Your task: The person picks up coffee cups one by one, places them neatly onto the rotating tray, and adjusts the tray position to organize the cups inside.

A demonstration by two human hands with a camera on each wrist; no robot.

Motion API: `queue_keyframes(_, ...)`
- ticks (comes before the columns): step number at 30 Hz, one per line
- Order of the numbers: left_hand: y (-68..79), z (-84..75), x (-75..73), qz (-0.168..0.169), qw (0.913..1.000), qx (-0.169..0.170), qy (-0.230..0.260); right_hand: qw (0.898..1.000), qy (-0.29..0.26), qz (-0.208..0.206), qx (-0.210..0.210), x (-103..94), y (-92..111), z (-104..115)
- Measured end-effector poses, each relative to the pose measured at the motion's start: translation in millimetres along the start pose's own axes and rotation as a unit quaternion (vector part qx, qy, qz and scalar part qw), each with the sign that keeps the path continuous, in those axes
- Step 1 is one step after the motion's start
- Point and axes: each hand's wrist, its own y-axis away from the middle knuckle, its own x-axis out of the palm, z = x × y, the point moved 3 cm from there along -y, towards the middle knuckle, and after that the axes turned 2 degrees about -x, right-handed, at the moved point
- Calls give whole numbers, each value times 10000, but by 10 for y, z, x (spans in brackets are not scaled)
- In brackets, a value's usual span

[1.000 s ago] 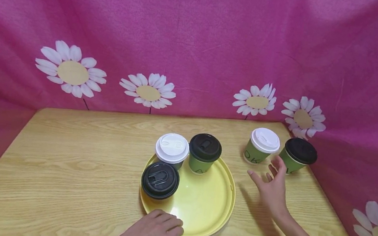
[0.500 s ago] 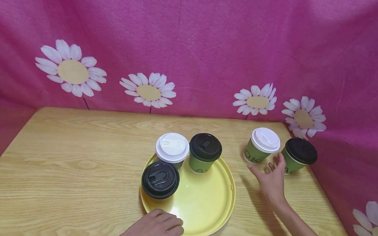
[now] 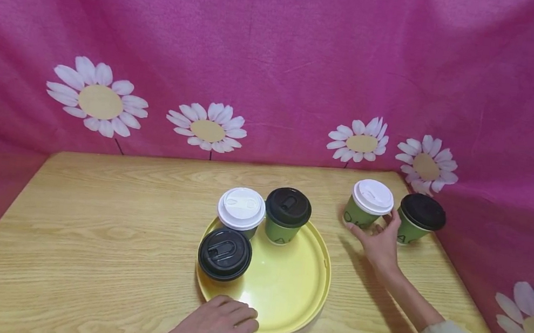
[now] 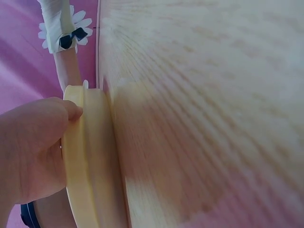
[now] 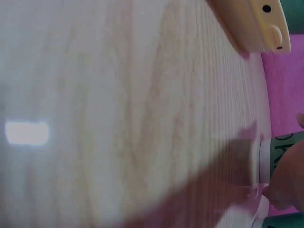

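A green paper coffee cup with a white lid [image 3: 373,198] stands upright at the right. My right hand [image 3: 383,246] reaches round its lower body, thumb in front and fingers on the right side. The right wrist view shows curled fingers [image 5: 284,190] beside the lettered cup [image 5: 277,149]. My left hand [image 3: 218,324] holds the near rim of a round yellow tray [image 3: 308,306]; in the left wrist view its thumb [image 4: 73,111] lies over the tray's edge. Three lidded cups stand on the tray: a white-lidded one [image 3: 241,209], a black-lidded one [image 3: 225,254] and a green black-lidded one [image 3: 283,230].
Another green cup with a black lid [image 3: 420,218] stands just right of my right hand, near the table's right edge. The wooden table [image 3: 108,236] meets a pink daisy-printed cloth [image 3: 277,70] at the back and both sides.
My right hand has moved left and slightly up to the white-lidded green cup, and its fingers have come round it. My left hand stays on the tray rim.
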Motion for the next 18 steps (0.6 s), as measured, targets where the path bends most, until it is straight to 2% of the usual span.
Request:
queue_keyframes(8,-1,-7,9,-52,10000,9,25,9994,-295,129,111,55,-115,-63)
queue_keyframes(14,-5,-9,14,-56,10000,-11,23,9995,-266,-1,156,64,-165,-78)
queue_keyframes(18,-5,-12,8,-58,10000,-38,-24,9996,-265,35,48,61,-138,63)
